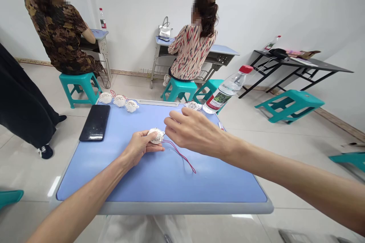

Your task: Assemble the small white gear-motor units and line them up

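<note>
Over the middle of the blue desk (137, 186), my left hand (140, 148) grips a small round white plastic part (155, 136) between thumb and fingers. A looped red wire (182, 155) trails from that part to the right above the desktop. Just to the right of it is my right hand (188, 131), its fingers curled together in a pinch. Whatever those fingertips hold, if anything, is hidden. Similar round white parts (119, 100) with bits of red wire lie along the far left edge, and another white part (192, 105) sits at the far right, partly behind my right hand.
A black phone (95, 122) lies at the desk's left. At the far right corner stands a water bottle (225, 91) with a red cap. Two people sit at desks by the wall, and another person stands at left. Green stools (289, 104) are around.
</note>
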`<state>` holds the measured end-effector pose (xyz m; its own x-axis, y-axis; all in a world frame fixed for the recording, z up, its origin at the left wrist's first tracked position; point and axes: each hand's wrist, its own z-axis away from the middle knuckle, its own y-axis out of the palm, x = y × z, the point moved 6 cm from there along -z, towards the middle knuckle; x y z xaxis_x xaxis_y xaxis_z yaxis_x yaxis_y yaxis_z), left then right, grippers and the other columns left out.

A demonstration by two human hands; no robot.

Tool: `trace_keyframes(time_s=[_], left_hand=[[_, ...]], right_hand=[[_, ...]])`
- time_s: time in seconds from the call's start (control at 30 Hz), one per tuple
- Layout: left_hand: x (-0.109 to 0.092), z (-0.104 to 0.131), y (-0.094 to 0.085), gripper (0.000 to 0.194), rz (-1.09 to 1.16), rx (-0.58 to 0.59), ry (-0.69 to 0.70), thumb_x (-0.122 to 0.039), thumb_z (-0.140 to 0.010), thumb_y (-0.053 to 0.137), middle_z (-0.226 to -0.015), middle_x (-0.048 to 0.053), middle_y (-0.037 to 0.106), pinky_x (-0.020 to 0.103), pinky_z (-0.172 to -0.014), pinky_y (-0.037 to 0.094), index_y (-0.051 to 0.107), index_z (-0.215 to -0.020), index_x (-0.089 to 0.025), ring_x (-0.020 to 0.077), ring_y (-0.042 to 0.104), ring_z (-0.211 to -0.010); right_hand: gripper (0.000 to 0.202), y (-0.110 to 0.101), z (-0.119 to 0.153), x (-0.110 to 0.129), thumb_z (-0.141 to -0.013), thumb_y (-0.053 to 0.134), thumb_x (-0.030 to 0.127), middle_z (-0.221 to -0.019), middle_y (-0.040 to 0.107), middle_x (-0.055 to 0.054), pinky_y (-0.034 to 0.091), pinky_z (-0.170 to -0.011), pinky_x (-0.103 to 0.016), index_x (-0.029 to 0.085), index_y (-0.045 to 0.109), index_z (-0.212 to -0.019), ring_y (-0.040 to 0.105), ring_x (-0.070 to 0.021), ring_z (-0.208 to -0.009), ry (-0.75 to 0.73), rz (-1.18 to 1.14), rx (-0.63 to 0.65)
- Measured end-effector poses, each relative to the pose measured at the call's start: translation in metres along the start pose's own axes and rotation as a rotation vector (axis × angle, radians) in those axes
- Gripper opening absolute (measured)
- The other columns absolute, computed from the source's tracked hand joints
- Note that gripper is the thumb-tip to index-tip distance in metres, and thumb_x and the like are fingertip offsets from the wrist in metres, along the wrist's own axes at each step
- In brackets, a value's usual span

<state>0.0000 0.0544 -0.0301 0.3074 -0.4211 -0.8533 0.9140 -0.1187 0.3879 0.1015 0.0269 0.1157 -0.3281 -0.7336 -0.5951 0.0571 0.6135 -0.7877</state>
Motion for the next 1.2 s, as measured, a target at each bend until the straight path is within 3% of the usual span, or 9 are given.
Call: trace_keyframes(time_s=[0.53, 1.2], left_hand=[[0.0, 0.0, 0.002, 0.021, 0.0, -0.007, -0.009, -0.027, -0.082, 0.062, -0.081, 0.014, 0.069, 0.035, -0.078, 0.058, 0.064, -0.088, -0.006, 0.0225, 0.071, -0.072], [-0.002, 0.002, 0.004, 0.02, -0.025, -0.027, -0.009, -0.029, -0.084, 0.061, -0.075, 0.01, 0.069, 0.033, -0.077, 0.057, 0.061, -0.082, -0.009, 0.0206, 0.071, -0.067]], right_hand=[[0.031, -0.001, -0.003, 0.003, -0.077, 0.05, -0.003, -0.061, 0.044, -0.004, 0.011, -0.057, -0.033, 0.018, 0.044, -0.055, 0.032, -0.0172, -0.065, -0.023, 0.003, -0.029], [0.029, 0.006, -0.015, 0.005, -0.079, 0.056, 0.003, -0.058, 0.047, -0.001, 0.015, -0.058, -0.032, 0.017, 0.044, -0.057, 0.042, -0.0165, -0.065, -0.193, 0.069, 0.214]])
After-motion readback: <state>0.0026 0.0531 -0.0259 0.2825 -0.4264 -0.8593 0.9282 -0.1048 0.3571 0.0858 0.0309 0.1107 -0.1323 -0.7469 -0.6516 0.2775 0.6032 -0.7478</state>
